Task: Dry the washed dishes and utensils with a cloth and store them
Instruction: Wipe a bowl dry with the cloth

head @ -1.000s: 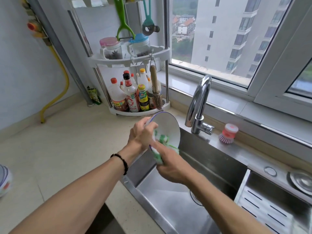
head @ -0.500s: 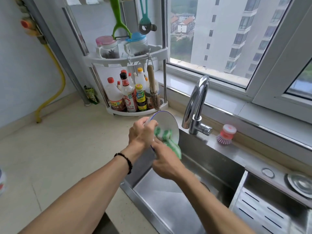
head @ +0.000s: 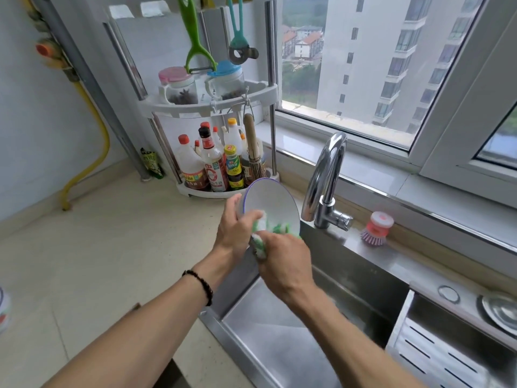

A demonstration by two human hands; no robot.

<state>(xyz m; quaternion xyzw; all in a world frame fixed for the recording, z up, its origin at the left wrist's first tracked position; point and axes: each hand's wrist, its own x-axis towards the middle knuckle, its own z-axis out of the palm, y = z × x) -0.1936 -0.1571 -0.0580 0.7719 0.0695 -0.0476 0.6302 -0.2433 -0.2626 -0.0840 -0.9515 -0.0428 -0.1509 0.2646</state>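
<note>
Above the steel sink [head: 279,340], just left of the faucet [head: 326,180], the left hand [head: 233,231] grips the tilted white bowl [head: 270,204] by its rim, while the right hand [head: 285,261] clutches a green-and-white cloth [head: 263,231] against its inside.

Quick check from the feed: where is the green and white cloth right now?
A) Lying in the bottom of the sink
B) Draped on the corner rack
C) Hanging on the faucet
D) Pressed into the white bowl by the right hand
D: the right hand holds the cloth against the inside of the bowl, which the left hand grips by its rim above the sink.
</note>
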